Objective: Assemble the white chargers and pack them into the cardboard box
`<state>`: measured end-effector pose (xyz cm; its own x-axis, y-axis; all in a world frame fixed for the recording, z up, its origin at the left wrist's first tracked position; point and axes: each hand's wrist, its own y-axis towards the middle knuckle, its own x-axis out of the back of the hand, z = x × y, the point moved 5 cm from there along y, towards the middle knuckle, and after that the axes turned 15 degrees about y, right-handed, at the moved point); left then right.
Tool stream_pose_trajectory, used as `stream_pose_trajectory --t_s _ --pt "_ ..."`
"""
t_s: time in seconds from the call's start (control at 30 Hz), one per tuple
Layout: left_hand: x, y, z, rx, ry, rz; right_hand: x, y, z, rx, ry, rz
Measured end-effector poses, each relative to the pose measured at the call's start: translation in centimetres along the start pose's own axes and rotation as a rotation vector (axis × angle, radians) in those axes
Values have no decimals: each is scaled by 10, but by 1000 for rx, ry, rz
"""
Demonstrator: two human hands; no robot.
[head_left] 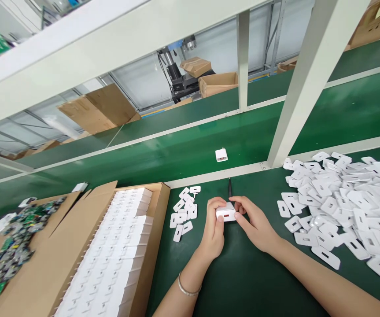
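Observation:
Between my two hands is a white charger housing (224, 211) with a small red slot on the side facing me. My left hand (213, 229) grips its left end, thumb at the front and fingers behind. On the right end, the thumb and fingers of my right hand (251, 222) close on the same housing. Just beyond it a dark pointed tool, perhaps tweezers (230, 188), lies on the green bench (242, 268). To the left is a small group of white face plates (183, 215) with slots. A large heap of similar plates (341, 202) spreads on the right.
A cardboard box (158, 229) at left holds rows of white housings (110, 259). Beside it, circuit boards (21, 237) lie piled on cardboard. Another white charger (221, 154) sits on the green strip behind. A pale metal post (308, 88) rises at the back right.

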<state>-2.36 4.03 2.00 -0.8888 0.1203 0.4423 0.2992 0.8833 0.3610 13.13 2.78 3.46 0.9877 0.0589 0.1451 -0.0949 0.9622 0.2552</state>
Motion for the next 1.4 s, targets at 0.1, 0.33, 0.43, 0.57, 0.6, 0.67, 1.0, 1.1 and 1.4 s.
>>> stream_pose_trajectory --t_s 0.1,0.33,0.43,0.57,0.6,0.67,1.0,1.1,1.4 --pt "1 -2 -2 -1 44 24 -6 1 -5 -87 103 91" --pt "3 6 0 17 83 110 -4 4 -10 -21 117 -3" --pt "2 7 4 37 68 91 -5 3 -13 -45 133 3" --pt "0 5 6 31 60 49 -11 0 -16 -112 188 52" --pt "-1 5 6 22 54 43 -12 0 -17 -127 200 50" --pt "0 5 5 3 39 29 -13 -1 -19 -150 234 41" --pt "1 5 5 -11 -48 139 -7 2 -18 -82 215 -12" --pt "1 6 4 -44 6 125 -8 2 -19 -69 248 6" --pt "4 6 2 -53 17 84 -11 -2 -20 -91 215 5"
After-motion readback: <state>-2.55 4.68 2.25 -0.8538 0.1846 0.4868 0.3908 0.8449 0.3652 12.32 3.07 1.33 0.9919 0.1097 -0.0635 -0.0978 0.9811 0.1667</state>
